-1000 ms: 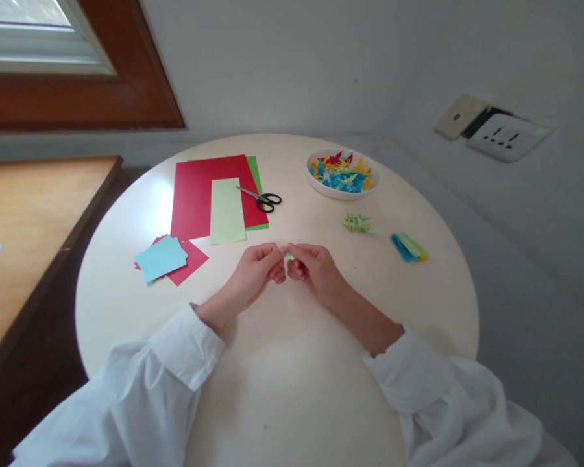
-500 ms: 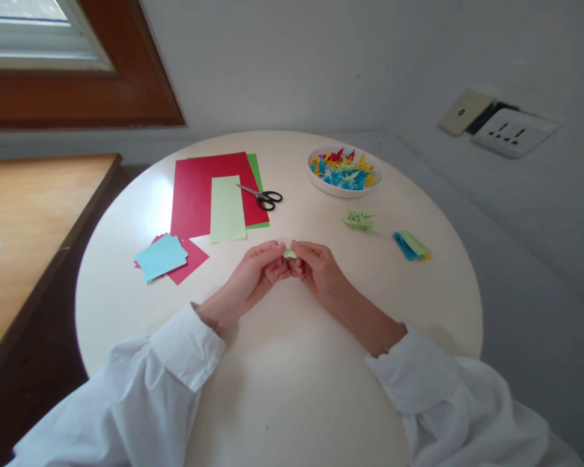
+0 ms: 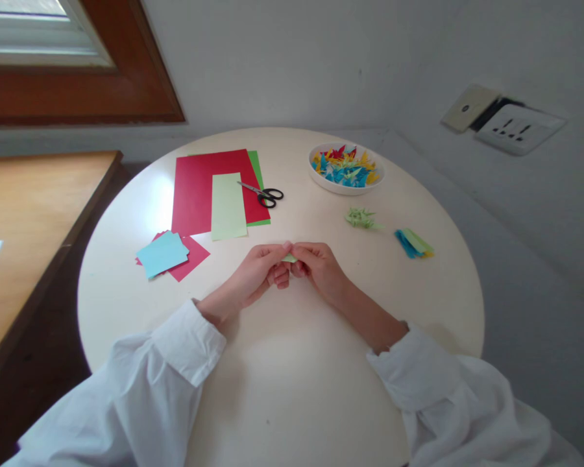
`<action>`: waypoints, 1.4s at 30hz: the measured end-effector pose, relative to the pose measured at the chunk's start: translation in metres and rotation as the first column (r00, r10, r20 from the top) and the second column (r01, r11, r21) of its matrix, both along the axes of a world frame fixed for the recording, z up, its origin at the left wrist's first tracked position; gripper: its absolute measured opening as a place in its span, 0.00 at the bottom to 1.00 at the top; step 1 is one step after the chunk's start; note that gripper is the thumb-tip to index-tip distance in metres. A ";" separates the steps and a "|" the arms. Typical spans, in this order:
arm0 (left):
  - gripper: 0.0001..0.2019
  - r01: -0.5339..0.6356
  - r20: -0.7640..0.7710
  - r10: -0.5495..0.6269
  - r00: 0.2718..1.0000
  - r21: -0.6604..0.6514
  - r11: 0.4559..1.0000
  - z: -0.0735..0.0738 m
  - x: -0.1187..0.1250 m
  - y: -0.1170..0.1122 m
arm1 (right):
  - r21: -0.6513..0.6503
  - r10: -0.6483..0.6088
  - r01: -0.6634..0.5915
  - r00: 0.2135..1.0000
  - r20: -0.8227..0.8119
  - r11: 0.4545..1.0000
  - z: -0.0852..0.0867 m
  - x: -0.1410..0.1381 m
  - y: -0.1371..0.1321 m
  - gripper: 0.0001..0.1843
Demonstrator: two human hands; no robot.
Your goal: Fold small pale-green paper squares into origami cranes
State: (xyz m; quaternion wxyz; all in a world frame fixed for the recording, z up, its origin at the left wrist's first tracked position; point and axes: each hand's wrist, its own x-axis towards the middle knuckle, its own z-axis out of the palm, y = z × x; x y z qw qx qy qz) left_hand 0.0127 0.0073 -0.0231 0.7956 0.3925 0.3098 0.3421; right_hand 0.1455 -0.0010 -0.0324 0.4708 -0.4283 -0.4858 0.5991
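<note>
My left hand (image 3: 260, 271) and my right hand (image 3: 318, 266) meet fingertip to fingertip over the middle of the round cream table (image 3: 282, 363). Both pinch a small folded piece of light green paper (image 3: 289, 257), of which only a sliver shows between the fingers. Both wrists come out of white sleeves. Beyond the left hand lie a light green paper strip (image 3: 228, 206) on a red sheet (image 3: 199, 188) and black-handled scissors (image 3: 267, 194).
A white dish (image 3: 346, 187) of colourful folded paper figures stands at the back right. A small green folded figure (image 3: 361, 218) and a stack of blue, green and yellow squares (image 3: 413, 244) lie right. Blue squares (image 3: 161, 254) over red ones lie left. A wooden surface (image 3: 24, 220) adjoins the table.
The hands stay together on the green paper; the fingers have shifted slightly and less of the paper shows. The view has drifted a little.
</note>
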 end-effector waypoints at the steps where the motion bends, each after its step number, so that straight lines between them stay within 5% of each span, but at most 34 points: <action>1: 0.20 0.005 0.000 -0.005 1.000 0.026 1.000 0.000 0.000 0.000 | -0.008 -0.003 0.002 1.000 -0.020 1.000 0.000 0.000 0.000 0.22; 16: 0.18 0.037 0.151 -0.039 0.988 0.017 0.999 0.000 -0.001 -0.002 | -0.127 -0.006 -0.026 0.969 -0.248 0.992 0.004 -0.003 -0.002 0.23; 28: 0.21 -0.089 0.159 0.084 0.984 0.026 0.996 0.003 -0.001 -0.002 | -0.096 -0.033 0.004 0.952 -0.304 0.995 0.005 -0.002 -0.002 0.23; 32: 0.16 -0.201 0.089 0.190 0.978 0.142 0.969 0.002 -0.002 0.001 | -0.081 -0.064 0.040 0.944 -0.323 0.996 0.005 0.000 -0.002 0.22; 38: 0.16 -0.105 -0.051 0.134 0.990 0.372 0.922 0.003 -0.004 0.001 | 0.000 -0.033 0.034 0.974 -0.226 0.999 0.000 0.004 -0.002 0.23; 42: 0.14 -0.155 -0.125 0.235 0.964 0.453 0.878 0.006 -0.004 0.000 | 0.038 -0.035 0.039 0.994 -0.102 0.999 -0.005 0.009 -0.001 0.24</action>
